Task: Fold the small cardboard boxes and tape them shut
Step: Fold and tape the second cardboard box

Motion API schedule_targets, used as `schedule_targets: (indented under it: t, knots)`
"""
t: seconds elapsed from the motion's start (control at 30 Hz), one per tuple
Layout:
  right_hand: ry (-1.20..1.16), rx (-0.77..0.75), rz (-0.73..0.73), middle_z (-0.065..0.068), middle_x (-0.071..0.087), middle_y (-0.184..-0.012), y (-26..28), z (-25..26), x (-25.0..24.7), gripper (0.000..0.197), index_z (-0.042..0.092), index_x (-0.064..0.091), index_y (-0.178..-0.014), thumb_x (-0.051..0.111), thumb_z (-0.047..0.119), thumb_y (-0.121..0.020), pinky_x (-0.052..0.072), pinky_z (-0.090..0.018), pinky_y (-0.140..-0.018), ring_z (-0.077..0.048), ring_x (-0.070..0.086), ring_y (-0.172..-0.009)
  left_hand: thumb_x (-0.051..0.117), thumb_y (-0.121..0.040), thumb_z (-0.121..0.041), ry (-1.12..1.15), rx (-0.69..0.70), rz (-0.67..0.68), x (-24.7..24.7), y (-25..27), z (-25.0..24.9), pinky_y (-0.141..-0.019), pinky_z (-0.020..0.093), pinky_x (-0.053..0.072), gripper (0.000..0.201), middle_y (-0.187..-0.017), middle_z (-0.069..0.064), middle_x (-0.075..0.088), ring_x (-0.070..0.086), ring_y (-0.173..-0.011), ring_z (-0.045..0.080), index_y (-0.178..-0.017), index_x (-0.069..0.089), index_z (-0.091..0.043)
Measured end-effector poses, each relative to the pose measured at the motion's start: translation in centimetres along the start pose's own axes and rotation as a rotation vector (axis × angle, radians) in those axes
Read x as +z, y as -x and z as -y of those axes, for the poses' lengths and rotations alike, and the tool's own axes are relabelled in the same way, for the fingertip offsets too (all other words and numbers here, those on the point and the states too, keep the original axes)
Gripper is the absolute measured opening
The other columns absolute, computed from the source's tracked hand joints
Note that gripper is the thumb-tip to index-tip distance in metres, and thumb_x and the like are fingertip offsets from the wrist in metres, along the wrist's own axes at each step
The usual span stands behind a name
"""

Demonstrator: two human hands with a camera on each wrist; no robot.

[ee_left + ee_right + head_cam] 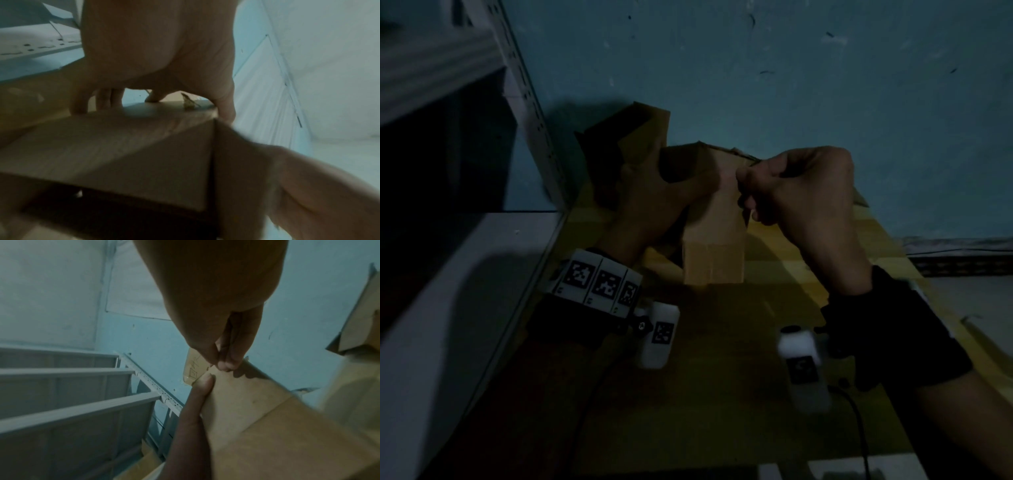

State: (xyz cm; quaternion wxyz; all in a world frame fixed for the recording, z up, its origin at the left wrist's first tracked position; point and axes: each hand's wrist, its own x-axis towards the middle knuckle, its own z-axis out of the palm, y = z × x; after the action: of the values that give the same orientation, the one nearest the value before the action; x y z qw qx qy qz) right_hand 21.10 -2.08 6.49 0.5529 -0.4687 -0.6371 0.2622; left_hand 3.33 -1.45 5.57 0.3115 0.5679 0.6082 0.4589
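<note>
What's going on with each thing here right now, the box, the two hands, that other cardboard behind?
cardboard box: held up off the floor, top end not closed, no tape visible on the near face.
left hand: grips the box's left side.
right hand: pinches the box's top edge between thumb and fingertips.
second cardboard piece: behind the held box, flaps open, untouched.
metal shelving: stands at left against the wall.

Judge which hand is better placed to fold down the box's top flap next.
Right, probably. The right hand already pinches the flap edge at the top of the cardboard box, while the left hand grips the box's side, steadying it.
</note>
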Motion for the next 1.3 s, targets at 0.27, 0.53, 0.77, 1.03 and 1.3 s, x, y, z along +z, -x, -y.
schedule_targets:
  t: [0.27, 0.53, 0.77, 1.03, 1.3]
  knots:
    - [-0.145, 0.127, -0.005, -0.015, 0.065, -0.056, 0.5, -0.2, 0.7, 0.022, -0.007, 0.069, -0.07, 0.067, 0.0, -0.091, 0.046, -0.022, -0.045, -0.024, 0.062, -0.046, 0.071, -0.056, -0.071, -0.189, -0.021, -0.054, 0.3, -0.7, 0.7, -0.107, 0.048, 0.03, 0.121, -0.15, 0.017, 0.02, 0.023, -0.139, 0.038, -0.155, 0.011, -0.036]
    - [-0.098, 0.064, 0.007, -0.016, 0.063, -0.052, 0.8, -0.2, 0.8, 0.028, -0.002, 0.066, -0.058, 0.065, -0.001, -0.086, 0.039, -0.019, -0.041, -0.018, 0.054, -0.04, 0.077, -0.063, -0.066, -0.233, -0.029, -0.059, 0.7, -0.9, 1.0, -0.106, 0.049, 0.031, 0.117, -0.151, 0.014, 0.015, 0.019, -0.139, 0.039, -0.155, 0.012, -0.036]
    - [-0.173, 0.125, 0.11, -0.007, 0.058, -0.05, 0.2, -0.1, 0.3, 0.023, -0.006, 0.065, -0.068, 0.065, -0.001, -0.09, 0.039, -0.019, -0.041, -0.011, 0.049, -0.039, 0.07, -0.046, -0.079, -0.149, -0.003, -0.013, -0.3, -1.3, 1.3, -0.107, 0.048, 0.035, 0.123, -0.148, 0.011, 0.025, 0.029, -0.136, 0.036, -0.151, 0.021, -0.038]
    - [-0.185, 0.105, 0.16, -0.001, 0.055, -0.046, -0.1, -0.2, -0.1, 0.029, 0.0, 0.062, -0.062, 0.065, 0.001, -0.09, 0.039, -0.02, -0.042, -0.009, 0.048, -0.038, 0.069, -0.045, -0.083, -0.154, 0.038, -0.018, -0.6, -1.4, 1.3, -0.109, 0.048, 0.036, 0.116, -0.144, 0.011, 0.035, 0.035, -0.133, 0.034, -0.146, 0.034, -0.039]
    - [-0.241, 0.16, 0.163, -0.006, 0.055, -0.051, -0.5, 0.1, -0.8, 0.031, 0.004, 0.057, -0.062, 0.057, 0.006, -0.093, 0.04, -0.027, -0.045, -0.02, 0.047, -0.045, 0.067, -0.045, -0.087, -0.13, 0.049, 0.018, -1.0, -1.7, 1.7, -0.102, 0.055, 0.043, 0.101, -0.139, 0.007, 0.04, 0.041, -0.127, 0.033, -0.132, 0.047, -0.039]
